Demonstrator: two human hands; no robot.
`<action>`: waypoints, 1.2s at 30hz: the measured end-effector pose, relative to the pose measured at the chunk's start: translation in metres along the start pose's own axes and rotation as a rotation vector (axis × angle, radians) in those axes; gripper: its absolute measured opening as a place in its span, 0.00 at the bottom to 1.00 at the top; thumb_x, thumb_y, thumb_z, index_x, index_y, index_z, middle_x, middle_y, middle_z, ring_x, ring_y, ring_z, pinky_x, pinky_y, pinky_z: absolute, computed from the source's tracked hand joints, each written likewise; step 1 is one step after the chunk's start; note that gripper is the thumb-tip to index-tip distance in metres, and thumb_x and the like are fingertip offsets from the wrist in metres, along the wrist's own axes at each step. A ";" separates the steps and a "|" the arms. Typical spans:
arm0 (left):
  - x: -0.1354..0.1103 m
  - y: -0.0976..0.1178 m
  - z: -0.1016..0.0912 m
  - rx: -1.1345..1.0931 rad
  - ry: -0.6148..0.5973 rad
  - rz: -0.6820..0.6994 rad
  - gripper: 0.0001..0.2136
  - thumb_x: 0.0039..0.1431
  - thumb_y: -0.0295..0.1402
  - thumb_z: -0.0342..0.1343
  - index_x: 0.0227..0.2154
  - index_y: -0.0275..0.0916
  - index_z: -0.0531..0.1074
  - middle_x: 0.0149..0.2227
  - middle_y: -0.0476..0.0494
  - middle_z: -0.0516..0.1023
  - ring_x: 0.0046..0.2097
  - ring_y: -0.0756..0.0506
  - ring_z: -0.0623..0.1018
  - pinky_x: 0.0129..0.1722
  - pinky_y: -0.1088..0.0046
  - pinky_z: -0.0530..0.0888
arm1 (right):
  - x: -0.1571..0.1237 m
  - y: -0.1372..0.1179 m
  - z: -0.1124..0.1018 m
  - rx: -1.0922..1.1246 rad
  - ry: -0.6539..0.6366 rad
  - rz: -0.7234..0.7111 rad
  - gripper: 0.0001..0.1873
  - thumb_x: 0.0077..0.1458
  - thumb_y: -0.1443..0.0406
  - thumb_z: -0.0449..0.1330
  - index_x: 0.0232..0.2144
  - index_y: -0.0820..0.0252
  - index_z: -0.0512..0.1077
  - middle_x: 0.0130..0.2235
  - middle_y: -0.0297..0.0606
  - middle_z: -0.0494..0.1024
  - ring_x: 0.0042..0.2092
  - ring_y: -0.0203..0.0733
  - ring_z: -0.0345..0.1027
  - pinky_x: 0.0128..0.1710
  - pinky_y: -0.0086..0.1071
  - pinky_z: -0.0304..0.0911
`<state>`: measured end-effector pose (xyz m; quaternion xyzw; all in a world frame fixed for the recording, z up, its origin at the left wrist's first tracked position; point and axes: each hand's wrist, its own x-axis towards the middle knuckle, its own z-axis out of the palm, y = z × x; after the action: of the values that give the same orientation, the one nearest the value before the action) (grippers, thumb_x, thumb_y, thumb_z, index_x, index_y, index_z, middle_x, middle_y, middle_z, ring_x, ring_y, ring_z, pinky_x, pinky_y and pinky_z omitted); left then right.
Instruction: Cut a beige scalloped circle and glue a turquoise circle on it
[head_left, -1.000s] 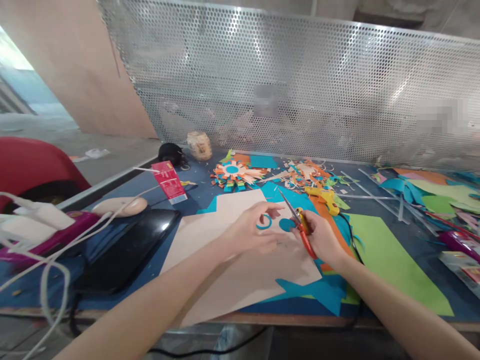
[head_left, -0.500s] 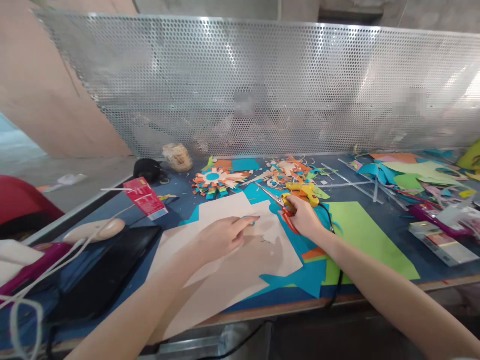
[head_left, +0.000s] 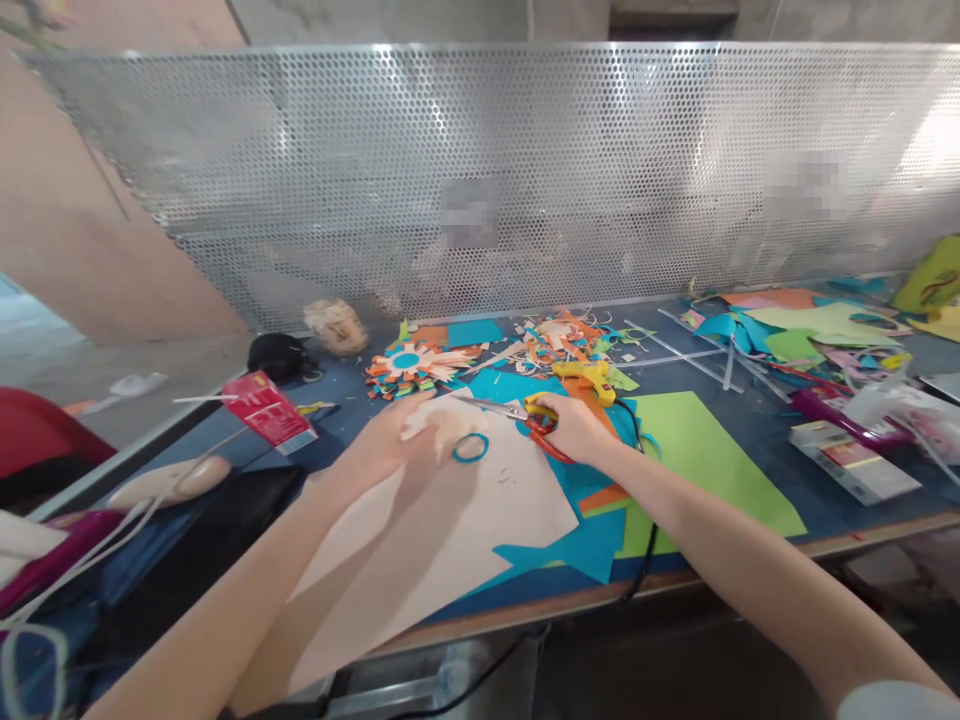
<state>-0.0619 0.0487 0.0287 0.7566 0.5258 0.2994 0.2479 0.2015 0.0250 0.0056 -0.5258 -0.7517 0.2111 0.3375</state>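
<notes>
My right hand [head_left: 574,425] is closed round the red and yellow handles of a pair of scissors [head_left: 499,407]. Their metal blades point left, over the top part of a pale pink sheet of paper [head_left: 465,530]. At the sheet's upper left edge, my left hand [head_left: 394,435] pinches the paper, thumb on top and fingers behind. A thin blue paper ring [head_left: 471,448] lies on the sheet, just below the blades. Blue paper [head_left: 559,562] pokes out from beneath the sheet.
Right of the sheet lies green paper [head_left: 709,460], with a yellow glue gun [head_left: 585,378] behind. A layered paper flower [head_left: 409,362] and a heap of scraps [head_left: 566,340] lie further back. A red carton [head_left: 270,410] is at left. A perforated metal panel [head_left: 525,150] borders the table.
My left hand has moved left from mid-sheet and taken the paper's upper edge; the blue ring now lies free on the paper. The scissors have swung left over the sheet.
</notes>
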 end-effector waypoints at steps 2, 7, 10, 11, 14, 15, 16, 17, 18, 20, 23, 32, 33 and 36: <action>-0.010 -0.004 0.007 0.118 0.051 0.054 0.30 0.48 0.48 0.58 0.53 0.37 0.68 0.63 0.31 0.61 0.66 0.27 0.53 0.60 0.41 0.52 | -0.001 -0.004 -0.001 -0.052 -0.080 -0.011 0.13 0.60 0.61 0.58 0.46 0.61 0.70 0.47 0.40 0.74 0.44 0.42 0.71 0.43 0.42 0.69; -0.046 0.005 0.028 0.670 -0.261 0.405 0.29 0.60 0.50 0.44 0.62 0.44 0.58 0.65 0.36 0.57 0.67 0.29 0.50 0.60 0.37 0.39 | -0.002 -0.009 -0.002 -0.134 -0.178 -0.021 0.13 0.60 0.61 0.58 0.46 0.61 0.70 0.47 0.40 0.74 0.45 0.43 0.71 0.44 0.42 0.69; -0.054 0.018 0.032 0.726 -0.423 0.345 0.33 0.61 0.51 0.39 0.65 0.38 0.48 0.66 0.36 0.51 0.68 0.28 0.45 0.59 0.35 0.37 | -0.001 -0.009 -0.003 -0.179 -0.182 0.005 0.14 0.60 0.60 0.58 0.47 0.60 0.70 0.48 0.40 0.74 0.45 0.43 0.71 0.44 0.43 0.68; -0.054 0.021 0.033 0.736 -0.464 0.319 0.34 0.61 0.51 0.38 0.65 0.36 0.46 0.67 0.34 0.49 0.68 0.27 0.44 0.59 0.34 0.37 | -0.001 -0.009 -0.003 -0.195 -0.183 0.015 0.15 0.60 0.60 0.58 0.47 0.60 0.69 0.48 0.40 0.74 0.46 0.43 0.71 0.44 0.43 0.68; -0.053 0.026 0.034 0.733 -0.524 0.325 0.38 0.61 0.53 0.37 0.66 0.32 0.42 0.67 0.31 0.45 0.67 0.28 0.46 0.61 0.37 0.42 | 0.001 -0.009 -0.002 -0.237 -0.196 0.032 0.14 0.60 0.60 0.58 0.47 0.59 0.70 0.48 0.40 0.74 0.46 0.43 0.70 0.45 0.43 0.68; -0.052 0.025 0.035 0.728 -0.527 0.356 0.38 0.60 0.53 0.37 0.66 0.32 0.40 0.67 0.30 0.44 0.67 0.29 0.47 0.61 0.39 0.44 | 0.002 -0.009 -0.002 -0.247 -0.202 0.036 0.15 0.60 0.60 0.58 0.47 0.59 0.70 0.48 0.40 0.74 0.46 0.43 0.70 0.45 0.43 0.68; -0.052 0.024 0.037 0.722 -0.527 0.396 0.39 0.60 0.54 0.38 0.66 0.32 0.38 0.67 0.30 0.44 0.68 0.30 0.47 0.62 0.41 0.46 | 0.003 -0.009 -0.002 -0.256 -0.209 0.039 0.15 0.60 0.60 0.58 0.47 0.59 0.70 0.48 0.40 0.73 0.46 0.43 0.70 0.45 0.43 0.68; -0.052 0.023 0.039 0.717 -0.527 0.439 0.39 0.60 0.54 0.38 0.66 0.33 0.36 0.67 0.31 0.44 0.68 0.31 0.47 0.62 0.43 0.48 | 0.004 -0.009 -0.002 -0.262 -0.214 0.041 0.15 0.60 0.60 0.58 0.47 0.60 0.69 0.48 0.40 0.73 0.46 0.44 0.70 0.45 0.43 0.68; -0.052 0.023 0.041 0.711 -0.530 0.482 0.40 0.60 0.54 0.39 0.66 0.34 0.34 0.67 0.31 0.44 0.68 0.31 0.47 0.63 0.45 0.50 | 0.005 -0.008 -0.001 -0.266 -0.219 0.042 0.15 0.60 0.60 0.58 0.47 0.60 0.69 0.48 0.41 0.73 0.46 0.44 0.70 0.45 0.43 0.68; -0.052 0.023 0.046 0.686 -0.548 0.552 0.42 0.59 0.55 0.41 0.66 0.35 0.31 0.67 0.31 0.44 0.68 0.32 0.48 0.63 0.49 0.52 | 0.007 -0.007 -0.002 -0.269 -0.228 0.042 0.15 0.60 0.60 0.58 0.47 0.60 0.69 0.48 0.41 0.73 0.46 0.44 0.70 0.44 0.43 0.68; -0.046 0.026 0.049 0.604 -0.562 0.604 0.40 0.60 0.54 0.41 0.67 0.37 0.36 0.67 0.32 0.47 0.67 0.34 0.52 0.63 0.54 0.57 | 0.007 -0.006 -0.003 -0.259 -0.234 0.032 0.15 0.60 0.60 0.58 0.47 0.60 0.69 0.48 0.41 0.73 0.46 0.44 0.70 0.44 0.43 0.68; -0.019 0.050 0.049 0.741 -0.288 0.229 0.40 0.40 0.63 0.53 0.45 0.30 0.66 0.45 0.24 0.74 0.48 0.29 0.75 0.45 0.53 0.72 | 0.005 -0.010 -0.001 -0.213 -0.183 0.070 0.15 0.60 0.59 0.58 0.47 0.61 0.70 0.49 0.41 0.73 0.47 0.44 0.70 0.46 0.44 0.67; -0.015 0.054 0.051 0.778 -0.329 0.211 0.39 0.41 0.62 0.53 0.45 0.30 0.65 0.44 0.24 0.75 0.47 0.28 0.75 0.43 0.53 0.73 | 0.006 -0.010 -0.001 -0.204 -0.178 0.076 0.15 0.60 0.59 0.58 0.47 0.61 0.70 0.48 0.41 0.73 0.47 0.45 0.70 0.46 0.44 0.67; -0.004 0.059 0.059 0.850 -0.403 0.231 0.32 0.50 0.57 0.50 0.45 0.31 0.65 0.40 0.27 0.79 0.43 0.30 0.78 0.38 0.57 0.74 | 0.006 -0.010 -0.002 -0.166 -0.165 0.095 0.15 0.59 0.60 0.59 0.46 0.61 0.70 0.48 0.40 0.74 0.47 0.44 0.70 0.46 0.44 0.67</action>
<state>0.0168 0.0223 0.0274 0.8871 0.4559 -0.0689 -0.0213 0.1953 0.0270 0.0151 -0.5676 -0.7661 0.2064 0.2197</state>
